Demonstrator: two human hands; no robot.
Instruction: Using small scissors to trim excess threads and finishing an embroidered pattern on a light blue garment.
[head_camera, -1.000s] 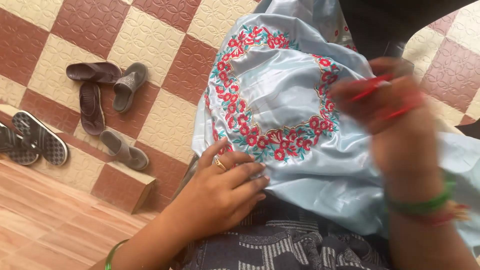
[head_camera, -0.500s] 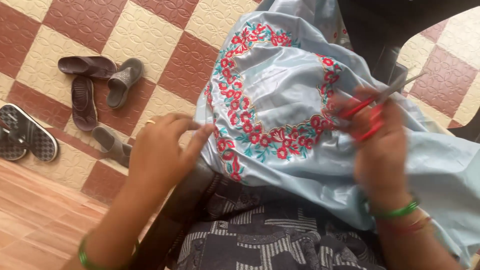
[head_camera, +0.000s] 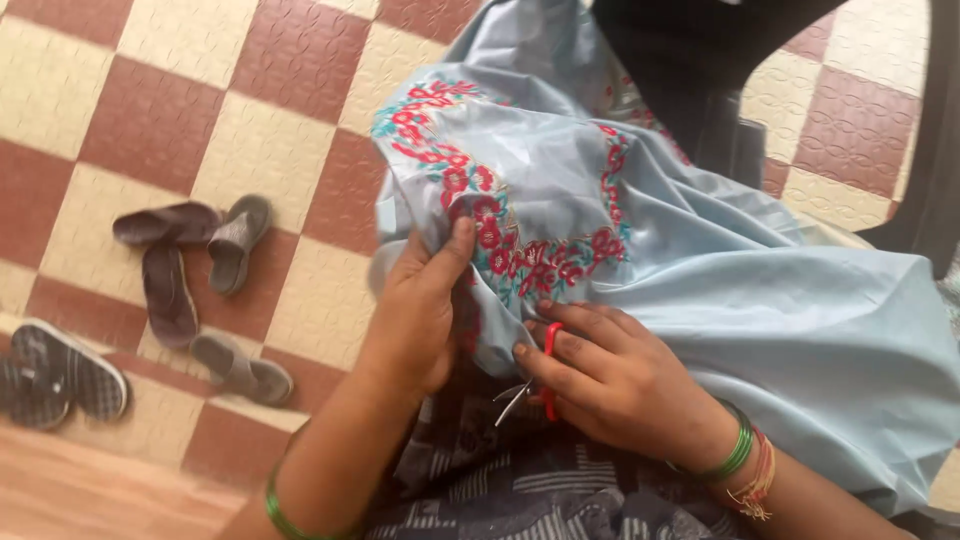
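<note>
Pale-blue satiny cloth (head_camera: 700, 270) — red-and-teal flower embroidery curving across it; my left hand (head_camera: 420, 310) pinches its stitched edge, my right hand (head_camera: 610, 380) below closed around red-handled scissors (head_camera: 535, 375).

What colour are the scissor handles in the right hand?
Red, seen in the head view: scissors in the right hand.

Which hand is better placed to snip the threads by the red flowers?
The right hand, probably: it already holds the small red-handled scissors, blades just below the embroidered edge. The left hand is pinching the light blue embroidered cloth.
</note>
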